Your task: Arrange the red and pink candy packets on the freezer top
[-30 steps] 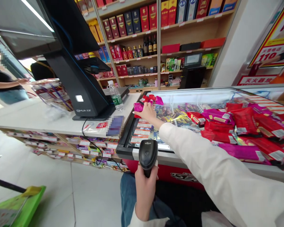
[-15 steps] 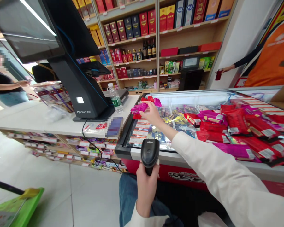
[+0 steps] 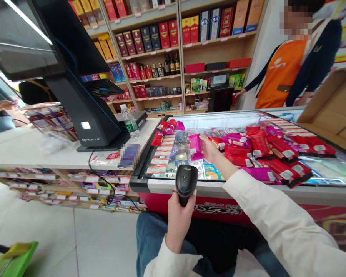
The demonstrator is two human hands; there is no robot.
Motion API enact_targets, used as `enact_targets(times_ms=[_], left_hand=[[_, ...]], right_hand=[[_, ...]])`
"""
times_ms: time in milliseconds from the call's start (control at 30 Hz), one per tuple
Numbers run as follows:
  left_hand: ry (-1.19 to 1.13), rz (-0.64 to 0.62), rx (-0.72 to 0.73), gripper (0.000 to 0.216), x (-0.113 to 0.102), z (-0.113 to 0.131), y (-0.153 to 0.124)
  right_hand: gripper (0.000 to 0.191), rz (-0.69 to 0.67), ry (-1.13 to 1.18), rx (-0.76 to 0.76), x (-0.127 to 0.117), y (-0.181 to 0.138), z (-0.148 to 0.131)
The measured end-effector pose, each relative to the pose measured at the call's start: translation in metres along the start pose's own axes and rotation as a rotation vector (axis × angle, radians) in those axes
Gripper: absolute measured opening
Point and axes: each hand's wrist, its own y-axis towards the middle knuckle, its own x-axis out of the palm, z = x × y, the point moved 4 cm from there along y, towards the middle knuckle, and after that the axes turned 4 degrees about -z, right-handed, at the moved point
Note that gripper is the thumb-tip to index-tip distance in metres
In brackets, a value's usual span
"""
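Note:
My left hand (image 3: 179, 218) is wrapped round the handle of a black barcode scanner (image 3: 186, 181), held upright in front of the freezer's near edge. My right hand (image 3: 210, 149) holds a magenta snack packet (image 3: 195, 146) upright above the glass lid of the chest freezer (image 3: 173, 185), a little beyond the scanner's head. A heap of red and magenta packets (image 3: 272, 152) lies on the lid to the right of my hand. A few more packets (image 3: 167, 128) sit at the lid's far left corner.
A black checkout terminal (image 3: 83, 111) with a cable stands on the white counter (image 3: 25, 152) at left, a water bottle (image 3: 129, 122) beside it. A person in an orange vest (image 3: 282, 73) stands behind the freezer. Shelves of boxed bottles (image 3: 161, 46) line the back wall.
My right hand has lifted a magenta packet from the far left corner of the lid and brought it back toward the scanner. The person in the orange vest has come into view.

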Motion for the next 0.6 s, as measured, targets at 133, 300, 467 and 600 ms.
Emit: enact_targets(times_ms=[133,300,467,600], left_hand=[[0.032,-0.025,-0.018,0.034,0.006,0.003,0.000],[0.041,-0.053,0.007,0.029,0.014,0.016,0.002],[0.035,-0.066,0.022,0.030,0.021,0.018,0.005],[0.046,-0.063,0.012,0.033,0.023,0.013,0.006]], right_hand=[[0.027,0.056,-0.174,-0.013,-0.011,-0.001,-0.010],[0.017,-0.008,-0.258,-0.107,-0.007,-0.006,-0.016],[0.013,-0.021,-0.219,-0.114,-0.008,-0.008,-0.012],[0.012,-0.038,-0.159,-0.113,-0.008,-0.009,-0.011]])
